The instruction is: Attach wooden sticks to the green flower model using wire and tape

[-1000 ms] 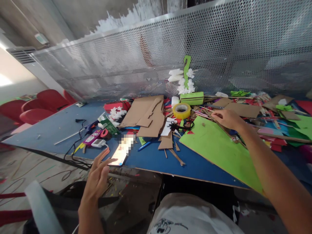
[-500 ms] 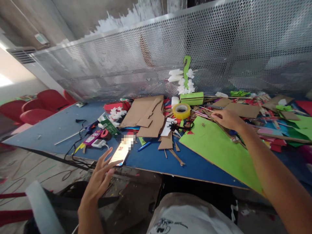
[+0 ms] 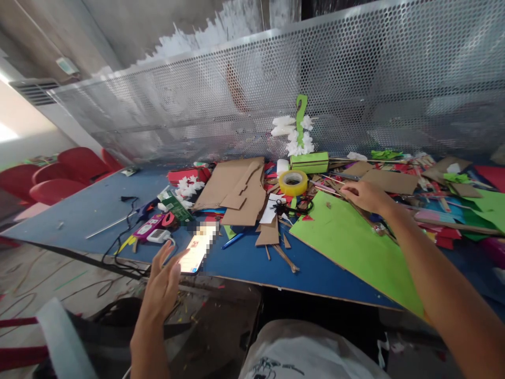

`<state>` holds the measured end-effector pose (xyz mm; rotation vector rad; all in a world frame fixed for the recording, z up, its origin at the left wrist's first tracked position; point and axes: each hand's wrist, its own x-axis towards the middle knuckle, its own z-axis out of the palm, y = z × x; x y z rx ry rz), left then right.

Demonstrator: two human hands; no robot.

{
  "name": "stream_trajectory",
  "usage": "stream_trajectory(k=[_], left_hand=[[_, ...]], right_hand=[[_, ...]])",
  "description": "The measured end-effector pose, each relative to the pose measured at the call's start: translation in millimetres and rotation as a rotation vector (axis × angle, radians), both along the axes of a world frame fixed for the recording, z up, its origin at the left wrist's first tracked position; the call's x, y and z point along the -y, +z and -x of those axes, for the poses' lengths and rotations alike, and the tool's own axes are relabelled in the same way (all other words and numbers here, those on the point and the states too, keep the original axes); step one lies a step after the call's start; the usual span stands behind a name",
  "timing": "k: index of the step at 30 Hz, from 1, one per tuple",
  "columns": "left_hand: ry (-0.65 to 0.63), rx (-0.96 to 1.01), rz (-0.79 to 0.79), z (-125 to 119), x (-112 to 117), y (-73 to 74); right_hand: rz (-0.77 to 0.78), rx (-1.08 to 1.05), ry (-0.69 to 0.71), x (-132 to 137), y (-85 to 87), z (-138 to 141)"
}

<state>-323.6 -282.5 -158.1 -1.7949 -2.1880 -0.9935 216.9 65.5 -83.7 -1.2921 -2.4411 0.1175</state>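
Note:
My left hand [image 3: 161,279] is beside a lit smartphone [image 3: 197,250] lying near the table's front edge. Its fingers are apart, and one reaches the left side of the screen; whether it touches cannot be made out. Part of the screen is blurred out. My right hand [image 3: 361,196] is closed in a pinch on a thin stick [image 3: 334,179] over the scrap pile, its tip pointing left. Under my right forearm lies a large light-green sheet [image 3: 339,237]. A roll of yellow tape [image 3: 293,182] sits left of that hand.
Brown cardboard pieces [image 3: 236,184] lie mid-table. Behind the tape stands a green paper stand [image 3: 310,162] with white paper flowers. A purple power strip [image 3: 149,227], a charger [image 3: 159,236] and cables are at left. A perforated metal panel [image 3: 177,105] closes off the back.
My left hand has drawn back a little from the lower part of the phone screen, its fingers now at the left side. My right hand keeps its pinch, nearly still.

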Motion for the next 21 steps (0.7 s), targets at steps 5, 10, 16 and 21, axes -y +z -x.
stream_trajectory(k=[5, 10, 16, 21], left_hand=[[-0.012, 0.006, 0.005, 1, -2, 2.1], [-0.102, 0.026, -0.033, 1, 5, 8.4], [-0.054, 0.036, -0.045, -2, 3, 5.4], [-0.192, 0.114, -0.02, -8, 6, 9.9]], right_hand=[[0.045, 0.011, -0.006, 1, 1.1, 0], [0.089, 0.036, -0.028, 3, 4.9, 1], [0.06, 0.039, -0.024, -1, 1.4, -1], [0.08, 0.043, -0.032, 1, 3.0, 0]])
